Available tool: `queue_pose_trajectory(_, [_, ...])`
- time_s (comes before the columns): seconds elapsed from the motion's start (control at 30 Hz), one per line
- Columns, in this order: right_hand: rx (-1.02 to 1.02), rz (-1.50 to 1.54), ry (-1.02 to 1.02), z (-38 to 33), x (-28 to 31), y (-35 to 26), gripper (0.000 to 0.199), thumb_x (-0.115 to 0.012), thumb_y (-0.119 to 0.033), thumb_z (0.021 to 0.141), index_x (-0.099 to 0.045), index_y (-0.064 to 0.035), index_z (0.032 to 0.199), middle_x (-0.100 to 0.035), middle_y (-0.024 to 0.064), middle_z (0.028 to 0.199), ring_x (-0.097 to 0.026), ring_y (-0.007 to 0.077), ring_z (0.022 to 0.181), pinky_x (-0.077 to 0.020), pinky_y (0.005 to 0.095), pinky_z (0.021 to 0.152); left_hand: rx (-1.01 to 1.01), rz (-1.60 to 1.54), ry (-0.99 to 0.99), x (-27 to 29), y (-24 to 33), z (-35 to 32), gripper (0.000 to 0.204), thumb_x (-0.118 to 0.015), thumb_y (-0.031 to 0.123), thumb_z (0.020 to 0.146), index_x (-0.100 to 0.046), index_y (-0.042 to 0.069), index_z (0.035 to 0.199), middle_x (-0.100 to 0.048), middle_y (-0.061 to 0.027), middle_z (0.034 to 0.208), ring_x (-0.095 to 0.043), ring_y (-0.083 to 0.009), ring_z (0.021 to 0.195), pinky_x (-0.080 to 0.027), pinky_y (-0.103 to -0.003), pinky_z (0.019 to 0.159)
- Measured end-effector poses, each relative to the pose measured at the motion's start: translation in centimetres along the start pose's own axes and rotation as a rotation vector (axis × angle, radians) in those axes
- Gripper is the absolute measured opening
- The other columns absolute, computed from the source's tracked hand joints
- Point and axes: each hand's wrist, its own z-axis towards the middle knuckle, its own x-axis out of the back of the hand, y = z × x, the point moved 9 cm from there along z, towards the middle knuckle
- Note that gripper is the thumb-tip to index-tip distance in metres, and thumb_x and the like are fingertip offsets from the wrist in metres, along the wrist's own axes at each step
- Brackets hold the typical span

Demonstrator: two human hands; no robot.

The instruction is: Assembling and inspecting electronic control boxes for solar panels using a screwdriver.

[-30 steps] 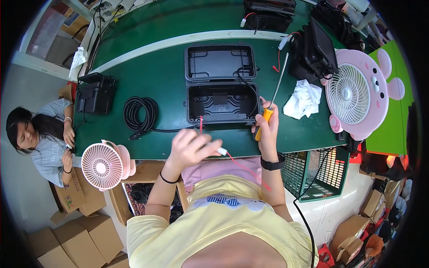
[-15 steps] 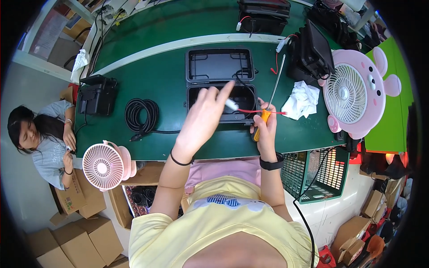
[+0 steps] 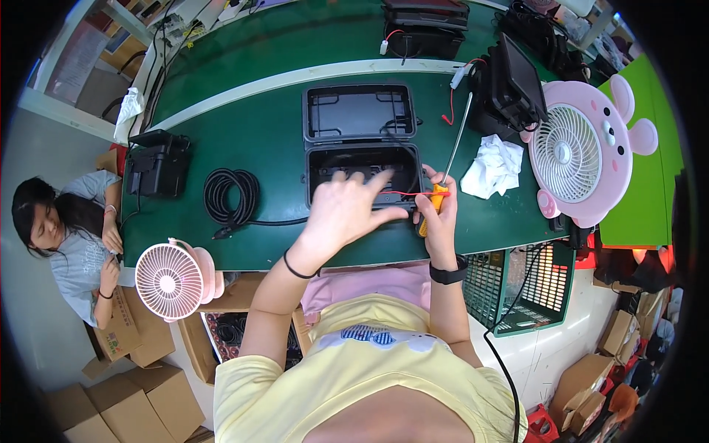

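An open black plastic box (image 3: 316, 193) stands in front of me with its lid (image 3: 359, 112) tipped back on the far side. Over its near part is my left hand (image 3: 341, 210), fingers spread and slightly blurred, gripping nothing that I can see. My right hand (image 3: 439, 214), at the box's near right corner, is closed around the yellow handle of a screwdriver (image 3: 459, 139), whose long shaft points away. A thin red wire (image 3: 402, 193) runs from by my left fingers to my right hand. A thick black cable (image 3: 277, 221) passes behind my left hand toward a coil.
The cable coil (image 3: 232, 198) and a small pink fan (image 3: 168, 282) are at left, near a person in grey (image 3: 85, 236). Crumpled white tissue (image 3: 493, 166), more black boxes (image 3: 509, 85) and a large pink fan (image 3: 567, 151) are at right. A green crate (image 3: 535, 292) is below the table edge.
My left hand has dropped nearer to me and its fingers have spread. The white connector seen beside it earlier is now out of sight. My right hand still holds the screwdriver.
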Motion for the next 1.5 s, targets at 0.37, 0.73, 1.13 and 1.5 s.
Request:
queue_pose_trajectory(0.37, [0.01, -0.014, -0.018, 0.0, -0.2, -0.3, 0.039, -0.065, 0.0, 0.087, -0.042, -0.0096, 0.118, -0.045, 0.016, 0.141, -0.051, 0.0048, 0.067, -0.0452, 0.0175, 0.052, -0.05, -0.154, 0.191, 3.0, -4.0, 1.0, 0.025, -0.077, 0.034, 0.078, -0.076, 0.009, 0.076, -0.065, -0.0033, 0.077, -0.056, -0.0245, 0.085, -0.048, -0.037, 0.077])
queue_pose_trajectory(0.73, [0.021, -0.016, -0.04, 0.3, -0.4, -0.3, 0.038, -0.064, 0.002, 0.086, -0.043, -0.0091, 0.115, -0.046, 0.0151, 0.14, -0.05, 0.0052, 0.067, -0.0453, 0.0174, 0.052, 0.121, 0.214, 0.027, 1.6, -3.5, 3.5, 0.012, -0.081, 0.016, 0.069, -0.072, 0.009, 0.07, -0.069, -0.0097, 0.074, -0.072, -0.0256, 0.073, -0.055, -0.035, 0.062])
queue_pose_trajectory(1.13, [0.029, -0.007, -0.028, 0.1, -0.2, -0.3, 0.038, -0.064, 0.001, 0.086, -0.042, -0.009, 0.115, -0.045, 0.013, 0.14, -0.049, 0.0049, 0.067, -0.0452, 0.0171, 0.051, -0.163, -0.375, 0.628, 7.9, -2.2, -1.8, 0.016, -0.075, 0.004, 0.081, -0.073, 0.008, 0.096, -0.072, -0.0073, 0.087, -0.067, -0.0247, 0.073, -0.054, -0.035, 0.065])
queue_pose_trajectory(1.5, [0.038, 0.009, 0.0, 0.0, 0.1, -0.6, 0.04, -0.067, 0.003, 0.084, -0.043, -0.0105, 0.114, -0.05, 0.019, 0.136, -0.048, 0.0028, 0.061, -0.0437, 0.0164, 0.05, 0.134, -0.241, 0.573, 2.5, -7.0, -8.0, 0.032, -0.07, 0.013, 0.088, -0.071, 0.007, 0.119, -0.068, -0.0091, 0.123, -0.055, -0.0322, 0.127, -0.04, -0.045, 0.108])
